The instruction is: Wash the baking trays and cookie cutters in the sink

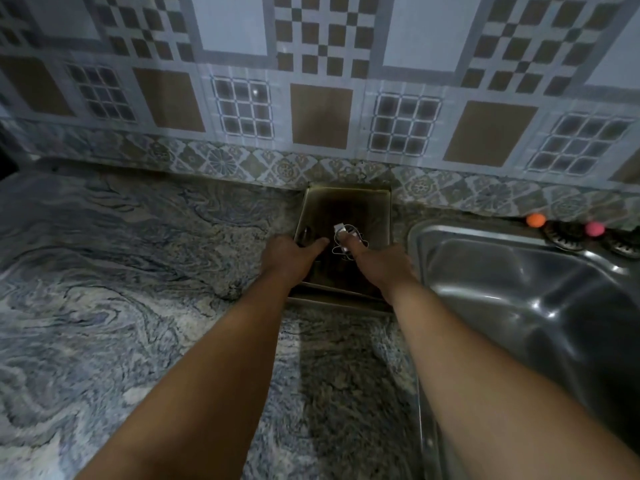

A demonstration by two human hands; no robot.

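So the baking trays (346, 202) were sitting on the counter (138, 271), pushed up against the tiled wall (311, 81), just to the left of the sink (519, 289). It looked like two trays nested, since a second rim showed at the near edge, but it was dim so I wouldn't swear to it. The cookie cutters (349, 242) were lying in the top tray, thin wire-looking outlines all bunched together.

Both hands were down in the tray. The left hand (291, 254) had its fingers stretched out flat over the tray's left side, grip open, not holding anything. The right hand (374, 261) had its fingertips right on the cutters; whether it had actually pinched one or was just touching, I couldn't tell from that angle.

Handling-wise, my guess: the trays were stiff metal, light enough, with a dark baked-on patch in the middle that was probably greasy, so a bit slick. I'd have taken them by the raised rim on two opposite sides and kept them level so the cutters didn't slide out. The cutters looked flimsy and bendy with thin edges, so a light pinch on the band, not a squeeze.
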